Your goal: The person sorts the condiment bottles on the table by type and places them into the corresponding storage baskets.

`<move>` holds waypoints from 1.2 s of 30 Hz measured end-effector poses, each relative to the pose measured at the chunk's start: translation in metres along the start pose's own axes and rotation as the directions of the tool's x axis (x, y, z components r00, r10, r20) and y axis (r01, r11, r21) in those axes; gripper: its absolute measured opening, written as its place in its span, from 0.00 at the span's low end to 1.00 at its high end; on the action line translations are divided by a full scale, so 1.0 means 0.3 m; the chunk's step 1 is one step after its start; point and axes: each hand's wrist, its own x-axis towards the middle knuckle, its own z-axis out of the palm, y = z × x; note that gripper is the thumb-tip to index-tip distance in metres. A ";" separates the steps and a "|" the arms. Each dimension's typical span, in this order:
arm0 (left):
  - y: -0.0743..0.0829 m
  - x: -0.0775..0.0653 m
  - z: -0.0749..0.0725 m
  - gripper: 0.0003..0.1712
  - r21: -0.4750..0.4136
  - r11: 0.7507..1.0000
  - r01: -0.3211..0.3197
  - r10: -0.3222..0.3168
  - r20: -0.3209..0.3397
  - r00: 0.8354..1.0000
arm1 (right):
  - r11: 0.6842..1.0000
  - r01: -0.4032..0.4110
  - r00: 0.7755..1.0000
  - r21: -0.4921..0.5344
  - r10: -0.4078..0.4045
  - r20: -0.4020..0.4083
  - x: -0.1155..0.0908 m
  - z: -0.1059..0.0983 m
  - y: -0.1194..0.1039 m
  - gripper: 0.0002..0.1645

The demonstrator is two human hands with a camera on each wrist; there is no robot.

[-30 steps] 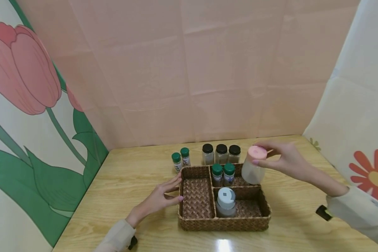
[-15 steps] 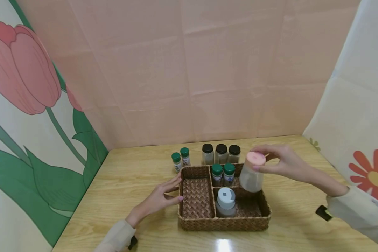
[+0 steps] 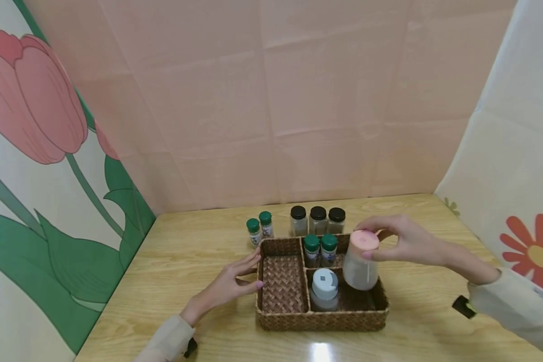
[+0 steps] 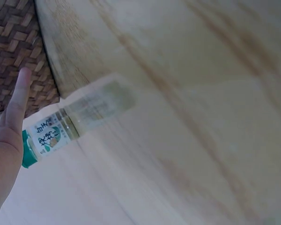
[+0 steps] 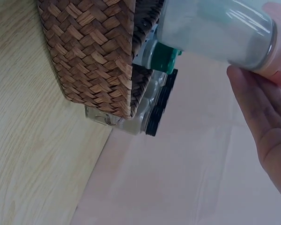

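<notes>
A clear jar with a pink lid (image 3: 361, 271) hangs upright over the front right compartment of the woven basket (image 3: 323, 322). My right hand (image 3: 402, 239) pinches it at the lid between thumb and fingers. In the right wrist view the clear jar body (image 5: 210, 33) is beside the basket's rim. My left hand (image 3: 230, 282) touches the basket's left wall, and the left wrist view shows a straight finger against the weave. Left in that front right compartment stands a white-lidded jar (image 3: 325, 292). Two green-capped spice bottles (image 3: 320, 254) stand in the back compartment.
Behind the basket, three black-lidded jars (image 3: 318, 223) stand in a row on the wooden table (image 3: 199, 251). Two more green-capped bottles (image 3: 260, 229) are at its back left corner. The large left compartment shows its bare woven floor (image 3: 282, 286). A pink cloth (image 3: 271, 110) hangs behind.
My right hand has brought the pink-lidded jar forward and lower, from above the back right compartment to the front right one. The left hand has stayed in place.
</notes>
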 end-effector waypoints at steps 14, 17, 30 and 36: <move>0.000 0.000 -0.002 0.43 0.002 1.000 0.021 -0.021 0.004 1.000 | 0.998 -0.033 0.993 0.060 0.026 0.119 -0.010 0.030 -0.014 0.29; 0.001 0.000 -0.002 0.43 0.006 1.000 0.021 -0.021 0.002 1.000 | 0.997 -0.027 0.989 0.072 0.016 0.147 -0.011 0.038 -0.011 0.28; 0.002 0.001 -0.002 0.43 0.006 1.000 0.022 -0.022 -0.003 1.000 | 0.995 -0.071 0.973 0.071 0.053 0.223 -0.021 0.084 0.017 0.27; -0.001 0.001 -0.001 0.43 -0.002 1.000 0.027 -0.027 0.000 1.000 | 0.992 -0.112 0.963 0.067 0.091 0.252 -0.026 0.098 0.025 0.28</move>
